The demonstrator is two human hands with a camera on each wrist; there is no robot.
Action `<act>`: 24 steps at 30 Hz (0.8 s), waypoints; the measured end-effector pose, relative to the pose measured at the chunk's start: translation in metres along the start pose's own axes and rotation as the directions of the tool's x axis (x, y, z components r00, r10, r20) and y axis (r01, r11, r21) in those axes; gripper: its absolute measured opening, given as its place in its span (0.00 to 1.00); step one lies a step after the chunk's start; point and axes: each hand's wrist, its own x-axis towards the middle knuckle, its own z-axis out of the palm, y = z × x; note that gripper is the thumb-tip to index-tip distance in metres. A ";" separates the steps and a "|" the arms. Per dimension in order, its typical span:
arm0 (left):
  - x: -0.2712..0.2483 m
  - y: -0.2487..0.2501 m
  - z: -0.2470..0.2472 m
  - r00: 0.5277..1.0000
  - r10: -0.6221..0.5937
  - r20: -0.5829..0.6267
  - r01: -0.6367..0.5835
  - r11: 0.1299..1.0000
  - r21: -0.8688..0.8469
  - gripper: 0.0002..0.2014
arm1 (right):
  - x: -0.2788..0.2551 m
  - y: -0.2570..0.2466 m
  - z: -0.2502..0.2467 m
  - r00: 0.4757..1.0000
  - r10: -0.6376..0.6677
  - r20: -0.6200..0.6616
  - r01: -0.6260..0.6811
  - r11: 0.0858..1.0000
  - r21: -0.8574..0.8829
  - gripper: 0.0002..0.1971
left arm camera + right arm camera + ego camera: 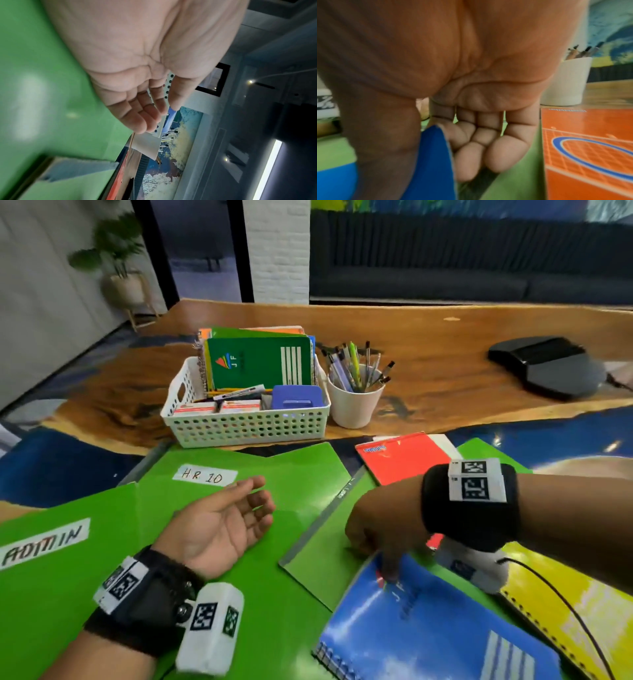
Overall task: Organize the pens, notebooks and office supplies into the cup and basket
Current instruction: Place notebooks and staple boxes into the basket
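A blue spiral notebook lies at the lower right on green folders. My right hand pinches its upper left corner, thumb on the cover. In the right wrist view the blue cover curves up between the thumb and my curled fingers. My left hand rests palm up over the folder marked HR 10, its fingers relaxed and holding nothing. Behind stand the white basket, with notebooks and small boxes in it, and the white cup full of pens.
A red notebook lies in front of the cup, and a yellow spiral notebook lies at the right edge. A green folder marked ADMIN lies at the left. A black device sits far right on the wooden table.
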 end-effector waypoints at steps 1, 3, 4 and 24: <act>0.000 0.001 -0.001 1.000 0.000 0.000 0.000 0.999 -0.041 0.20 | 0.002 0.002 -0.002 1.000 0.005 -0.022 -0.004 0.999 0.036 0.17; 0.000 0.001 -0.002 1.000 0.012 0.016 -0.011 0.998 -0.055 0.21 | 0.008 0.009 -0.013 0.993 0.045 -0.108 -0.036 0.995 0.089 0.17; 0.000 0.000 -0.003 0.999 0.017 0.048 -0.015 0.999 -0.051 0.27 | 0.009 0.013 -0.021 0.984 0.067 -0.164 -0.047 0.991 0.125 0.17; 0.006 0.025 -0.012 0.926 0.370 -0.074 -0.377 0.915 -0.144 0.22 | 0.067 -0.021 -0.085 0.781 0.237 -0.578 0.381 0.553 0.741 0.18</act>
